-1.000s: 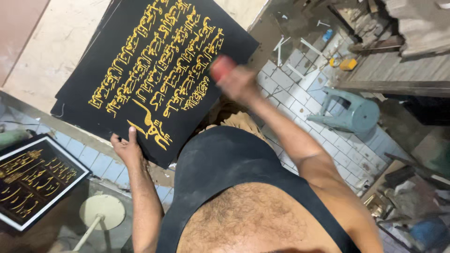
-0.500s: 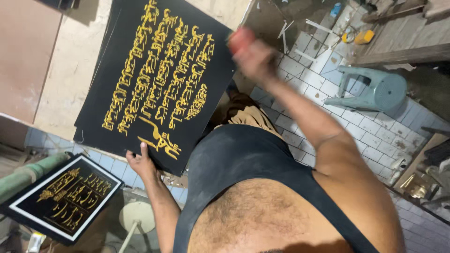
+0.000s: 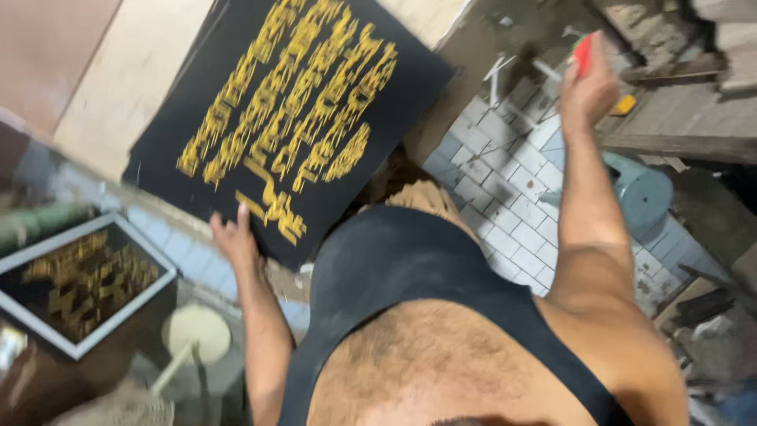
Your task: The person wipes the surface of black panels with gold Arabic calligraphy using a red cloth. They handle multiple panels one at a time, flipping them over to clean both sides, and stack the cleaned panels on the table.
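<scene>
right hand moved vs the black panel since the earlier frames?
Yes. The right hand, gripping a red object, has swung away from the black panel, off its edge and out above the tiled floor.

Large black rectangular sign board with gold lettering [image 3: 292,118], upper centre, tilted; smaller grey-framed black-and-gold sign [image 3: 83,280], lower left.

A floor of small pale tiles [image 3: 505,197] carried most of the things. On it stood a grey-blue plastic stool [image 3: 643,193], and thin white strips [image 3: 505,75] lay scattered near a yellow object [image 3: 624,104]. A low tiled ledge [image 3: 169,229] bore the lower edge of a black board with gold lettering [image 3: 292,118]. Beside it sat a smaller framed black panel [image 3: 79,276].
</scene>
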